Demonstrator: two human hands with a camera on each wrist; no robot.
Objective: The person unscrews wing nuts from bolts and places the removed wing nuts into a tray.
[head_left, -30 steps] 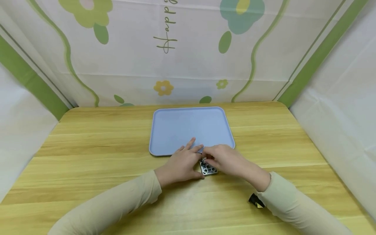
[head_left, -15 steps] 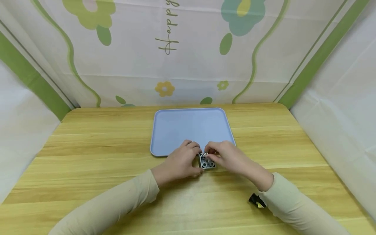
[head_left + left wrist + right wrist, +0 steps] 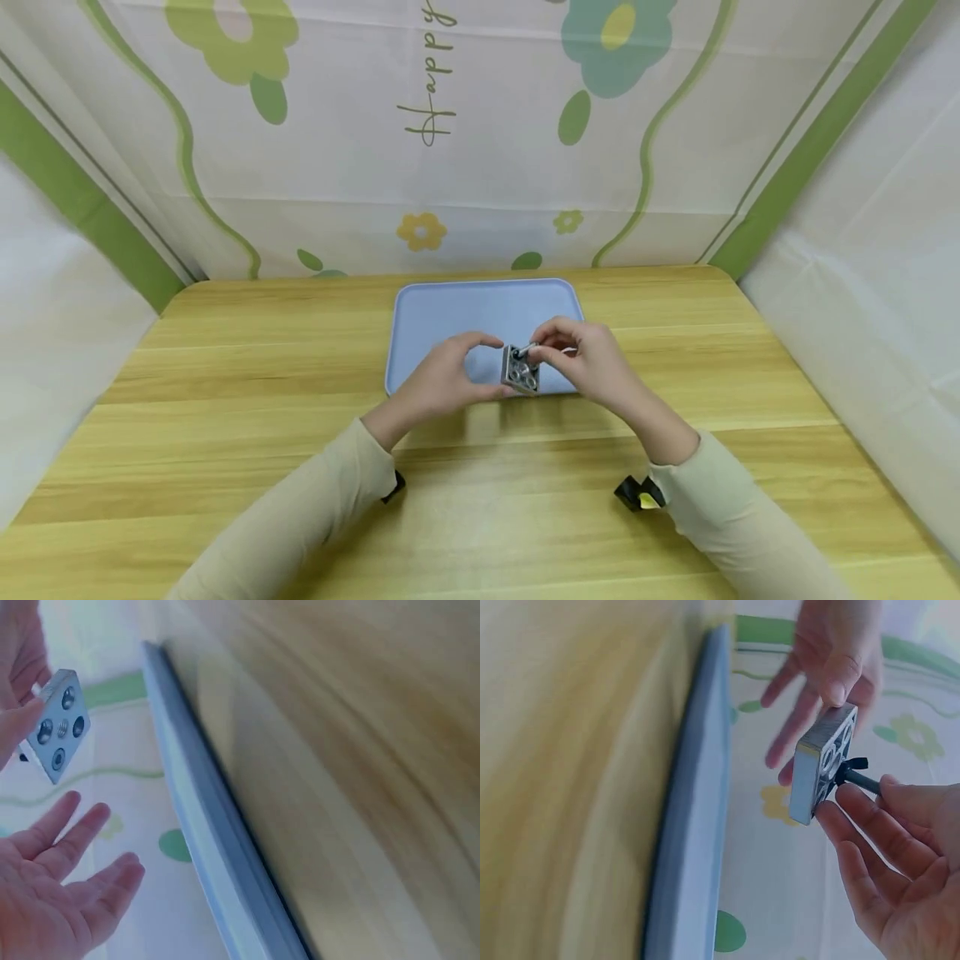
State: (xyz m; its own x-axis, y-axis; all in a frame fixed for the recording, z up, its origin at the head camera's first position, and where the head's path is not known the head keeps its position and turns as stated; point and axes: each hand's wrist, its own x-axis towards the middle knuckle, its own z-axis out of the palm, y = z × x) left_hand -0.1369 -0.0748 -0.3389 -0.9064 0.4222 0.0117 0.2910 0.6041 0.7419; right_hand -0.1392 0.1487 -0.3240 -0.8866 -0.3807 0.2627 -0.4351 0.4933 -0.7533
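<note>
In the head view, a square metal plate point(image 3: 521, 369) with round holes is held up tilted over the front edge of the blue tray. A short thin rod point(image 3: 525, 350) stands out from its ribbed face. My right hand point(image 3: 588, 358) pinches that rod point(image 3: 862, 780) between thumb and fingers, its fingertips close against the plate point(image 3: 821, 769). My left hand point(image 3: 442, 375) stands on the plate's left side, its thumb at the edge. The left hand's other fingers point(image 3: 75, 844) are spread apart from the plate point(image 3: 60, 726). Right fingers hide part of the rod.
A shallow light-blue tray point(image 3: 450, 325) lies on the wood-grain table point(image 3: 262, 367). Behind it hangs a white cloth point(image 3: 495, 167) with printed flowers, and white sheets close off both sides. A black piece with yellow point(image 3: 637, 494) shows beneath my right sleeve.
The metal plate has risen from the table in front of the tray and moved forward over its edge. Both hands went with it, and the left fingers have opened away from the plate.
</note>
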